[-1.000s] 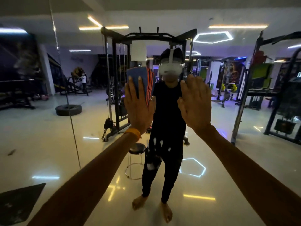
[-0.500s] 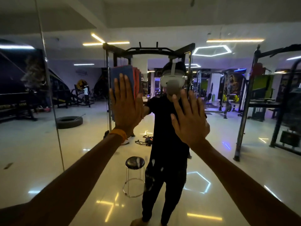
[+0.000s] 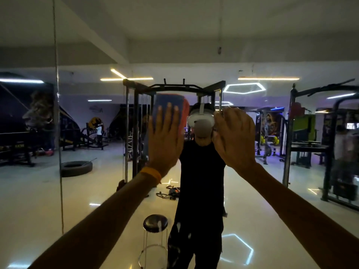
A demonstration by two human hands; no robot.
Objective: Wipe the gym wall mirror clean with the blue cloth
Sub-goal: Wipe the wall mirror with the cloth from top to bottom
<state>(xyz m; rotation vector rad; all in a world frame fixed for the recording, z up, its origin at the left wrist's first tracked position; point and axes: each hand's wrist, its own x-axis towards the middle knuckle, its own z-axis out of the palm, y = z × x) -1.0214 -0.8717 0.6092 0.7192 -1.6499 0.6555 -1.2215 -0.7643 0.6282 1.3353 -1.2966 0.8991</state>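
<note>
The wall mirror [image 3: 272, 191] fills the head view and reflects the gym and a person in black. My left hand [image 3: 165, 140], with an orange wristband, presses a blue cloth [image 3: 167, 101] with an orange edge flat against the glass, fingers straight and pointing up. My right hand [image 3: 233, 136] is raised beside it at head height, fingers bent forward toward the glass; whether the fingertips touch the mirror is unclear.
A vertical seam [image 3: 58, 152] between mirror panels runs down the left side. Reflected in the glass are a black cable rack [image 3: 174, 88], a tyre [image 3: 76, 167], a round stool [image 3: 155, 224] and gym machines at right.
Both hands have moved up the mirror, the cloth going with the left hand. The right hand's fingers, spread flat before, now bend forward. My view has tilted upward.
</note>
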